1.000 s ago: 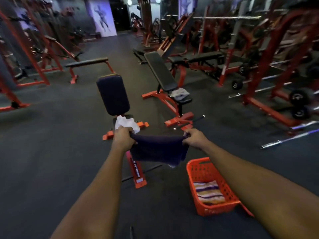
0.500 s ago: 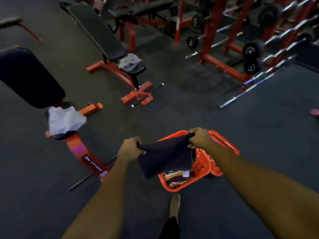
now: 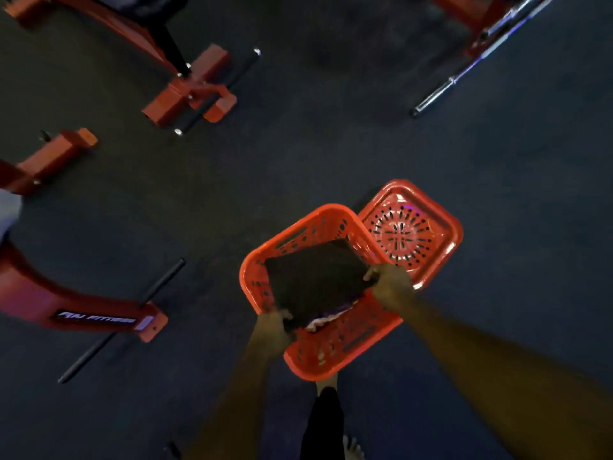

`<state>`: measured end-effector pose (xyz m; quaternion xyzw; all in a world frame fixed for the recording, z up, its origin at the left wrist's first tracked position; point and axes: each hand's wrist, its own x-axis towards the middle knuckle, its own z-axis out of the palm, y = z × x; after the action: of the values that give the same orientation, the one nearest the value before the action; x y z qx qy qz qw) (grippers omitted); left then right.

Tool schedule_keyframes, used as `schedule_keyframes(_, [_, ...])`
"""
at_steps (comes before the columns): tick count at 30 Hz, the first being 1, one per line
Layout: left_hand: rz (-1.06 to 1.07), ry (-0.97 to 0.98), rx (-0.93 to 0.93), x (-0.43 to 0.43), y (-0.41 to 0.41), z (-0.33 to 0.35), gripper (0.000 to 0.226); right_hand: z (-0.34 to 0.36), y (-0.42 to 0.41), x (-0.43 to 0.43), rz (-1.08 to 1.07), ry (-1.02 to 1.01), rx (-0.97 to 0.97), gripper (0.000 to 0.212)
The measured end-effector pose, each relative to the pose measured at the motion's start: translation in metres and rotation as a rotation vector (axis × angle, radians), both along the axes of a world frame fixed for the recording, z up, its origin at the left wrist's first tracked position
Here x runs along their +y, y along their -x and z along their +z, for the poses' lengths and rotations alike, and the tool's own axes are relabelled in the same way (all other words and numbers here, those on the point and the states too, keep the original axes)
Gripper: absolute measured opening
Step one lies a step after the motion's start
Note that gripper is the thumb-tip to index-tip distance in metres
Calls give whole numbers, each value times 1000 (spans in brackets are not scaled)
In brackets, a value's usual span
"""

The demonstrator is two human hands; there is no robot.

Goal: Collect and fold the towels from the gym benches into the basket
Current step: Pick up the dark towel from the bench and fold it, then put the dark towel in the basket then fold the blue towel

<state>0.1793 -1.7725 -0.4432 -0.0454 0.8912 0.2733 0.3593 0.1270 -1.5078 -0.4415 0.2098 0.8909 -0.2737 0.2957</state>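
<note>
The folded dark navy cloth towel (image 3: 316, 280) lies flat in the mouth of the orange perforated plastic basket (image 3: 348, 346), which stands on the dark rubber gym floor (image 3: 298, 161). The left hand (image 3: 273, 328) pinches the towel's near-left corner and the right hand (image 3: 391, 280) pinches its near-right corner, both clenched on the fabric, so it has not been let go. Under its near edge a striped white and purple towel (image 3: 323, 320) shows, already in the basket. A matching orange perforated lid or second tray (image 3: 408, 232) lies on the floor, touching the basket's far right corner.

As a judgement of progress: one towel is stowed, and this dark one is folded and on the point of being laid on top; only releasing it remains. More seems left to do. At the left edge a pale bit of cloth (image 3: 8, 210) shows above the red steel bench frame (image 3: 76, 313), possibly another towel, though too little is in view to be sure. A second red bench base (image 3: 189, 91) stands farther off, its worktop out of view, so whether it carries a towel cannot be told. A chrome barbell (image 3: 464, 74) lies well apart, upper right.
</note>
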Motion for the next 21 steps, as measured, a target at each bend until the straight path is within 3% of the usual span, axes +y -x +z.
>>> schedule_keyframes(4, [-75,-18,-73,8,-1,8,29,24,-14,4,-62,2,-13,38])
schedule_keyframes(8, [-127,-71,-73,27,21,62,22,91,-19,19,-132,45,80,31])
schedule_keyframes(12, [-173,-127,89,61,44,127,20,164,-44,47,-247,50,228,20])
schedule_keyframes(14, [-244,-172,168,83,45,164,19,197,-72,67,-415,99,269,16])
schedule_keyframes(21, [-555,-389,369,173,-8,281,17,289,-218,125,-857,265,538,27])
